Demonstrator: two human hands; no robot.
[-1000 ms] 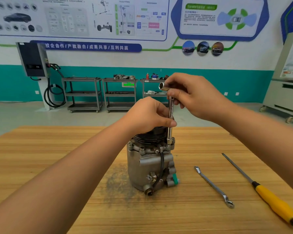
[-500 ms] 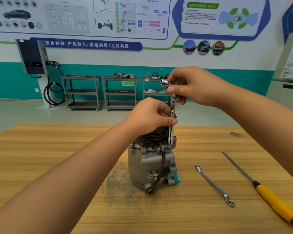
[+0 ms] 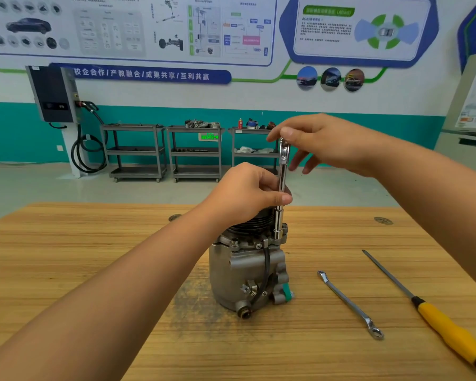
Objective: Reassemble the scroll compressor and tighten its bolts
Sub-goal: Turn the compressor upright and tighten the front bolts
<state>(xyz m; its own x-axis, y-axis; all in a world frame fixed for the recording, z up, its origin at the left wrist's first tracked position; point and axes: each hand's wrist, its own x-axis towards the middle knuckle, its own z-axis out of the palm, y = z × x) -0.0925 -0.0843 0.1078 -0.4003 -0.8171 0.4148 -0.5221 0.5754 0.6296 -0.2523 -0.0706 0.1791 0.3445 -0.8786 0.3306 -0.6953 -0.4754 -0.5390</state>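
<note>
A grey metal scroll compressor (image 3: 239, 273) stands upright on the wooden table (image 3: 94, 243). A chrome socket wrench (image 3: 282, 171) stands vertically, its socket on a bolt at the compressor's upper right rim. My left hand (image 3: 245, 193) rests on top of the compressor and pinches the wrench shaft between thumb and fingers. My right hand (image 3: 322, 141) hovers at the wrench's top end, thumb and forefinger touching its head while the other fingers hang loose and spread. The compressor's top is hidden under my left hand.
A slim chrome spanner (image 3: 349, 303) lies on the table right of the compressor. Further right lies a yellow-handled screwdriver (image 3: 434, 317). Grey shelf carts (image 3: 195, 152) and a wall charger (image 3: 52, 94) stand far behind the table.
My right hand has loosened from a full grip on the wrench's top to a light fingertip touch, and the wrench head has turned. My left hand stays on the shaft.
</note>
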